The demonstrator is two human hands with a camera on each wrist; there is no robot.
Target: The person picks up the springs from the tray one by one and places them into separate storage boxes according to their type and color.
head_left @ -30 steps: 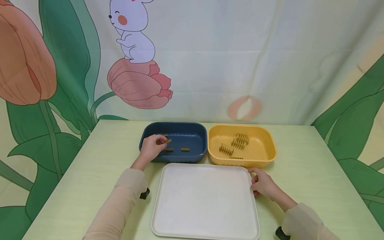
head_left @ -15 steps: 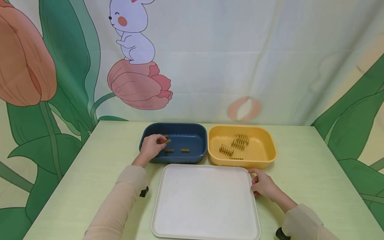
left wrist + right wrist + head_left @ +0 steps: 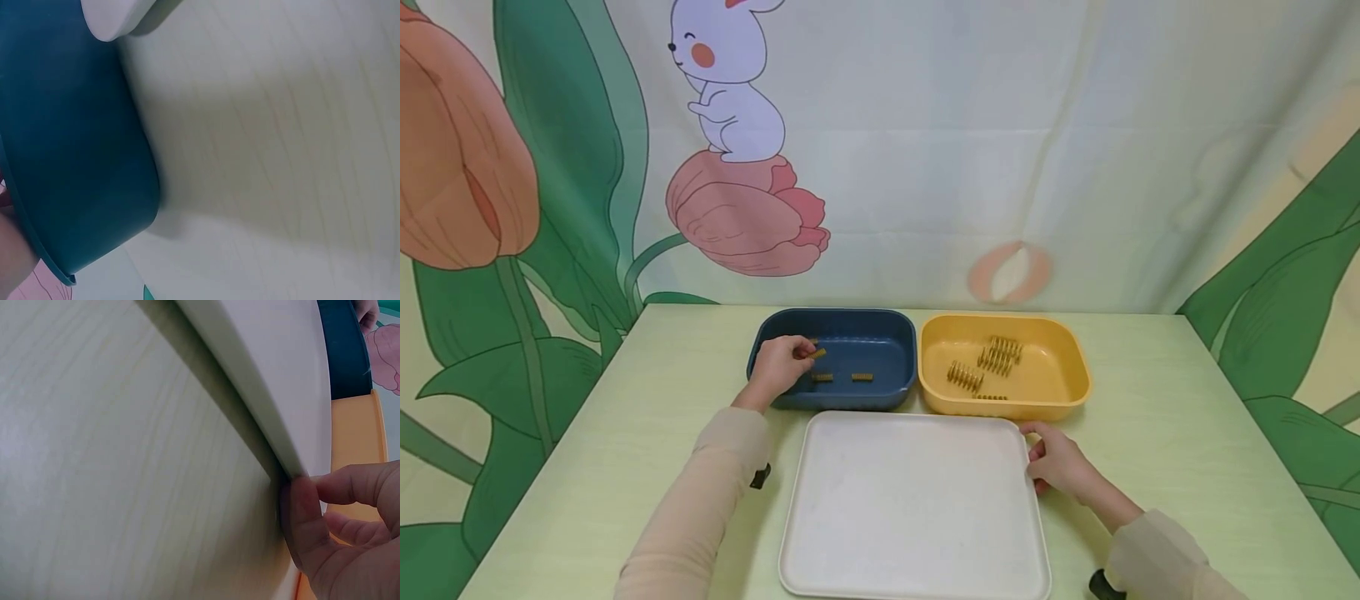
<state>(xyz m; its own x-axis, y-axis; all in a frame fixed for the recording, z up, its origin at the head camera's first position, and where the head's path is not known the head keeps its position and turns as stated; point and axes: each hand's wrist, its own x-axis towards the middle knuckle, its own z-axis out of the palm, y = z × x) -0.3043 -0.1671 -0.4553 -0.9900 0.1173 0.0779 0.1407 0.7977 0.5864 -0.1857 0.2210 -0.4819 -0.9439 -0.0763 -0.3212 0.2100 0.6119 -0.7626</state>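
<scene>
Over the left end of the dark blue bin (image 3: 887, 392), my left hand (image 3: 775, 365) pinches a small brass spring (image 3: 818, 353) between thumb and fingers. More small springs lie on that bin's floor, such as a spring (image 3: 862, 377) near its middle; part of the bin is hidden behind the hand. In the left wrist view, only a bit of the left hand (image 3: 14, 250) shows past the bin's outer wall (image 3: 81, 144). My right hand (image 3: 1060, 460) grips the right edge of a white tray (image 3: 913, 508) near its far corner, thumb and finger at the rim (image 3: 275, 425).
A yellow bin (image 3: 1052, 367) stands against the blue bin's right side, holding several larger brass coil springs (image 3: 966, 376). The tray lies in front of both bins on the pale green table (image 3: 1172, 400). Behind the table hangs a printed curtain (image 3: 910, 167).
Both hands keep their places, the left with its spring over the blue bin, the right at the tray edge. The head view has shifted very slightly.
</scene>
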